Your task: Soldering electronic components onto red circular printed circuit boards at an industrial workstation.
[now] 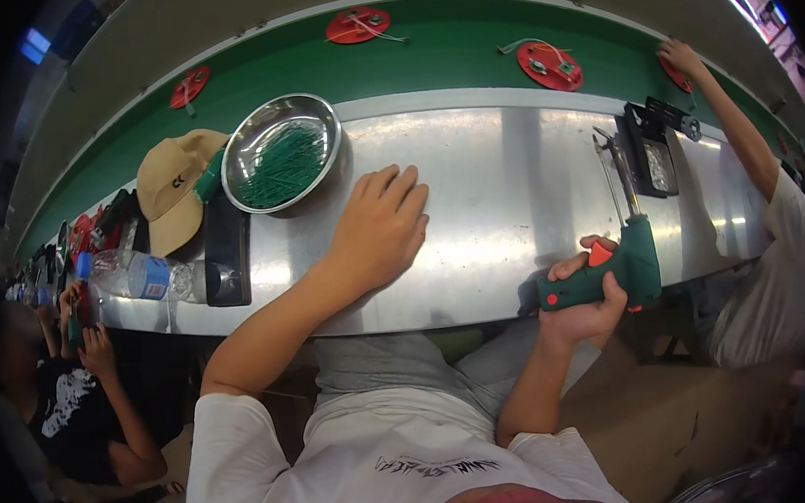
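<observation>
My left hand (383,223) rests palm down on the metal bench, fingers stretched out and loosely apart, holding nothing. Just left of it stands a round steel bowl (332,175) with many short green wires (284,166) inside. In my right hand (588,303), near the bench's front edge, is a dark green soldering gun (643,266). My fingers wrap its handle beside the red trigger, and its long metal tip points away from me. Beyond the tip lies a black soldering stand or tray (650,156), its contents too small to tell.
Red round plates with small boards and wires, one a red disc (550,65), lie along the green strip (448,45) behind the bench. A tan cap (170,185), a plastic bottle (149,275) and a black case (228,246) sit left. Co-workers flank me; one hand (680,57) touches a red disc.
</observation>
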The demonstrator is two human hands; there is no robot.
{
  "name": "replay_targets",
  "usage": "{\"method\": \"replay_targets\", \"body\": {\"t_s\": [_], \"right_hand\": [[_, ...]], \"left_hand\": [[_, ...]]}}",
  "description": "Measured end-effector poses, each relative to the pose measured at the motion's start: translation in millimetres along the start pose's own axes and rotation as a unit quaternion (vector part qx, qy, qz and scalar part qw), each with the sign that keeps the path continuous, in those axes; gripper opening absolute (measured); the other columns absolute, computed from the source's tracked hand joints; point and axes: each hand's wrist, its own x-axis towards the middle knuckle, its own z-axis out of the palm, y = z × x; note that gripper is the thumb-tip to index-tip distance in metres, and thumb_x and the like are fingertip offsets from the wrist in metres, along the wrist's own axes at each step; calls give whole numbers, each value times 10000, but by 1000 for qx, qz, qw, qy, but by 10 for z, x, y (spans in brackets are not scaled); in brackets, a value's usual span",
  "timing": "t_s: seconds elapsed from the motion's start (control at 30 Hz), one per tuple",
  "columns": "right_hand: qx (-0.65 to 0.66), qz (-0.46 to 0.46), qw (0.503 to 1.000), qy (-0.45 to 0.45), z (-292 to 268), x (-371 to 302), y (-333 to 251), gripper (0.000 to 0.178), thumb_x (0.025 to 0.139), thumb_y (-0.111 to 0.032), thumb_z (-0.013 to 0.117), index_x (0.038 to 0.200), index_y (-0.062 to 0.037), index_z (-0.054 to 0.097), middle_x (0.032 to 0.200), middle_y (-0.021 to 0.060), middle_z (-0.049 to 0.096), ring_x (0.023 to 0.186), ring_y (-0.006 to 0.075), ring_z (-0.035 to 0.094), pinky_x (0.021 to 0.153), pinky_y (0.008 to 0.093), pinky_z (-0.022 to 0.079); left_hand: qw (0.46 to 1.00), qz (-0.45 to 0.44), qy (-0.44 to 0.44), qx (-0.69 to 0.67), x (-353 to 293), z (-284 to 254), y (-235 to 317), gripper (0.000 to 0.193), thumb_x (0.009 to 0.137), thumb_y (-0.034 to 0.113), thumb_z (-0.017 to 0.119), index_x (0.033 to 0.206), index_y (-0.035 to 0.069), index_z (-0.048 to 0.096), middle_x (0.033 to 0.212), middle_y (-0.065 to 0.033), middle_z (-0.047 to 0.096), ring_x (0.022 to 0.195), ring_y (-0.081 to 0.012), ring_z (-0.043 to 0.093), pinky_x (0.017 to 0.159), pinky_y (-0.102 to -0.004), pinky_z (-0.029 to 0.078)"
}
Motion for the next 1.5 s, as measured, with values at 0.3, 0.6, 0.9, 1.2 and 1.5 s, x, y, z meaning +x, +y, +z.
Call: {"method": "replay_targets", "body": {"t_s": [0.3, 0.6, 0.9, 1.2, 1.5], "right_hand": [[-49, 26, 998, 19, 44, 20, -70, 368, 910, -289, 422, 1068, 15, 557, 693, 100, 569, 531, 178, 526, 525, 316, 450], [-78, 22, 991, 110, 71, 4, 13, 358, 923, -307, 444, 1044, 6, 571, 539, 60, 493, 494, 186, 478, 503, 296, 416], [-86, 42, 989, 110, 139, -4, -54, 369, 939, -292, 439, 1064, 16, 598, 593, 40, 503, 543, 157, 475, 544, 280, 405], [-76, 52, 988, 120, 176, -5, -88, 379, 934, -299, 420, 1055, 12, 599, 612, 31, 510, 550, 143, 464, 537, 271, 388], [-89, 63, 990, 89, 231, -47, -117, 384, 929, -315, 430, 1047, 7, 604, 612, 33, 531, 559, 152, 472, 556, 282, 394]], "left_hand": [[995, -76, 2, -70, 1278, -387, -1079, 335, 883, 338, 633, 970, 31, 732, 851, -166, 723, 794, -331, 706, 763, -450, 547], [882, -469, 33, -31, 2591, 496, -2149, 582, 793, 441, 684, 1263, 99, 643, 1364, -171, 559, 1305, -369, 469, 1055, -491, 382], [898, -431, 8, -88, 2567, 600, -2247, 586, 685, 392, 832, 1179, 105, 699, 1261, -168, 647, 1188, -319, 615, 960, -414, 510], [963, 24, -191, -187, 1342, -492, -941, 298, 763, 147, 755, 1035, 32, 713, 961, -161, 697, 843, -286, 694, 733, -390, 559], [989, 50, -40, -136, -288, -763, -698, 240, 805, 68, 661, 1040, 25, 676, 1147, -150, 649, 1087, -312, 590, 934, -410, 457]]}}
